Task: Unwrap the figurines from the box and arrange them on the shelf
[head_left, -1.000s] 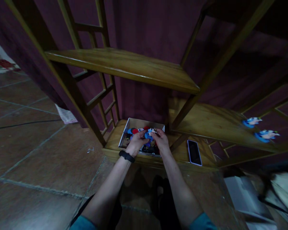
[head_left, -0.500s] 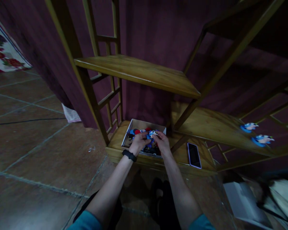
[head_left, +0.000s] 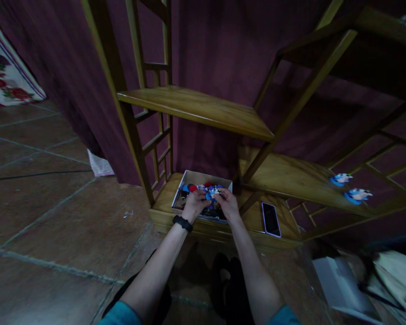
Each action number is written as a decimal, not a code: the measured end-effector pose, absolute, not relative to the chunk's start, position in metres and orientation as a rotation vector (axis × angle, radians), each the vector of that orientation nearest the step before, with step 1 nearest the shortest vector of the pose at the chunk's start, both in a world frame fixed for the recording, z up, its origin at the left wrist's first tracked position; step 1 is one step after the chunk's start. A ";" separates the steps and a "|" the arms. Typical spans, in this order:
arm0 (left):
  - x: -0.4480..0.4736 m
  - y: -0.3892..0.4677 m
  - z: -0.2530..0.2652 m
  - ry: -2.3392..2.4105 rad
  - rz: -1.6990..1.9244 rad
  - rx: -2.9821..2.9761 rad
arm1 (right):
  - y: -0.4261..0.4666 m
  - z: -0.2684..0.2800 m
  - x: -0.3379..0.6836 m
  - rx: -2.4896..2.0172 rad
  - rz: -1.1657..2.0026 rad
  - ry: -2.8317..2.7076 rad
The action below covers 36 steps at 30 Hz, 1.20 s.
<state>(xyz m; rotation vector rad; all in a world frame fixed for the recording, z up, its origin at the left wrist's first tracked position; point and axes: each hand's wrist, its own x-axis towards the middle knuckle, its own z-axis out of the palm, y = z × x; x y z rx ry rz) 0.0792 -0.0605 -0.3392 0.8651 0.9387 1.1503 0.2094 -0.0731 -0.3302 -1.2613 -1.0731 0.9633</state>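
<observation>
Over an open cardboard box (head_left: 219, 180), both hands grip a small blue-and-white toy figurine (head_left: 212, 194). My left hand (head_left: 194, 205), with a black band at the wrist, closes on its left side. On the other side the fingers of my right hand (head_left: 228, 203) pinch it. Beneath the hands, the box is filled with small colourful items (head_left: 192, 187) in red, blue, black and purple; their kinds are hard to make out. Two similar blue-and-white figurines, a farther one (head_left: 341, 179) and a nearer one (head_left: 357, 196), stand on the right shelf.
The box sits on the low base of a wooden shelf unit. A wooden shelf board (head_left: 196, 106) juts out above it. A phone (head_left: 271, 220) lies to the right on the base. Farther right on the floor are a white box (head_left: 341, 284) and a pale bag (head_left: 399, 275).
The view has shifted slightly, so the right shelf and its figurines appear farther left. Both hands keep hold of the figurine in nearly the same place above the box.
</observation>
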 end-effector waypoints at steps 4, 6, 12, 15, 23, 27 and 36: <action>0.082 -0.070 -0.335 0.933 1.163 0.732 | -0.078 -0.332 0.212 -1.265 0.939 -1.067; 0.081 -0.075 -0.332 0.879 1.148 0.658 | -0.082 -0.331 0.214 -1.240 0.957 -1.058; 0.073 -0.086 -0.328 0.853 1.087 0.527 | -0.092 -0.331 0.215 -1.253 0.998 -1.125; 0.071 -0.087 -0.330 0.884 1.043 0.484 | -0.093 -0.336 0.217 -1.274 0.970 -1.146; 0.075 -0.088 -0.337 0.877 0.984 0.377 | -0.105 -0.336 0.218 -1.346 0.799 -1.270; 0.080 -0.093 -0.339 0.888 1.009 0.385 | -0.110 -0.338 0.217 -1.373 0.759 -1.225; 0.084 -0.103 -0.337 0.934 1.043 0.410 | -0.112 -0.351 0.221 -1.391 0.740 -1.268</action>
